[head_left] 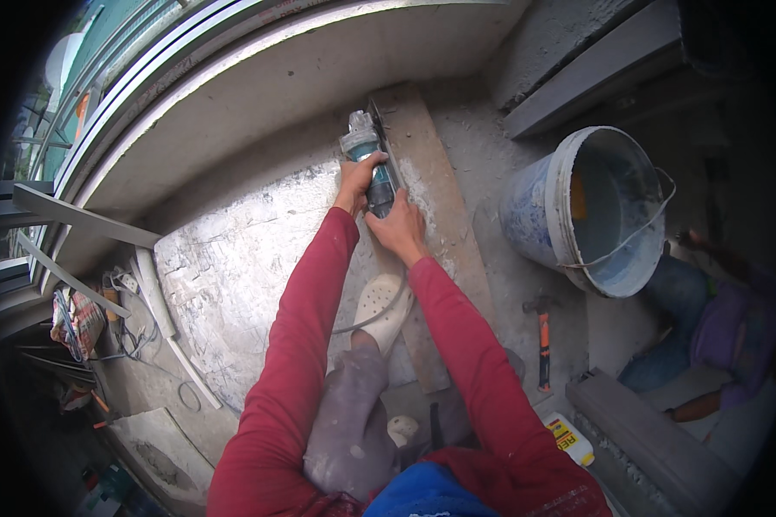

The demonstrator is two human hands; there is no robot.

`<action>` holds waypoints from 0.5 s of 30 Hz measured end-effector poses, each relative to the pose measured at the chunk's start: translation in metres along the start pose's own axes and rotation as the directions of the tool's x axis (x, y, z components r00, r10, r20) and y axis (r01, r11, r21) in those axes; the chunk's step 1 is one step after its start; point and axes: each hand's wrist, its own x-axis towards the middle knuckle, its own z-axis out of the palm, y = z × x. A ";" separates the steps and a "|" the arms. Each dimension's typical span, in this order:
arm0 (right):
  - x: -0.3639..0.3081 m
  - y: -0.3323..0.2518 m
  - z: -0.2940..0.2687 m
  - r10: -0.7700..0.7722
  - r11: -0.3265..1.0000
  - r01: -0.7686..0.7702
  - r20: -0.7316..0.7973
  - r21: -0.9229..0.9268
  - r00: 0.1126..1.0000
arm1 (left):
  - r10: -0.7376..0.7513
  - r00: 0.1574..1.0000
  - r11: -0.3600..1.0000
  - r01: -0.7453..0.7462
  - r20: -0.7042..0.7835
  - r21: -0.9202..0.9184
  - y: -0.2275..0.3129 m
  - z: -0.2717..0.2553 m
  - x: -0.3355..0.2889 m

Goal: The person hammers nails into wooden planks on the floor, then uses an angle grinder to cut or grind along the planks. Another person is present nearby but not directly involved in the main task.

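Both arms reach forward in red sleeves to a teal and grey angle grinder (pixel 379 179). My left hand (pixel 354 183) wraps round its body from the left. Closer to me, my right hand (pixel 400 227) grips its dark rear end. The grinder's head lies at the far end, against a thin grey edge or strip (pixel 391 153) beside a long brownish board (pixel 427 168). Whether the disc touches the board I cannot tell. My foot in a pale clog (pixel 379 312) rests by the board, with a grey cable (pixel 350 328) crossing at it. A scuffed whitish sheet (pixel 241 258) lies left.
Right of the board stands a white bucket (pixel 526 211) with a wire handle. Nearer are an orange-handled hammer (pixel 544 345) and a white-and-yellow bottle (pixel 569 441). A person in purple (pixel 733 336) is at far right. Metal strips (pixel 86 215) lean left below the window.
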 end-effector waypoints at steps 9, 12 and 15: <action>-0.008 0.009 0.002 -0.013 1.000 0.013 0.004 -0.006 1.000 | 0.018 1.000 1.000 -0.018 0.005 0.021 -0.007 -0.001 -0.008; -0.010 0.012 0.004 -0.019 1.000 0.019 -0.002 -0.009 1.000 | 0.023 1.000 0.999 -0.023 -0.007 0.027 -0.009 -0.001 -0.012; -0.011 0.013 0.005 -0.001 1.000 0.001 0.011 -0.004 1.000 | 0.038 0.999 0.999 -0.038 0.000 0.024 -0.010 -0.002 -0.013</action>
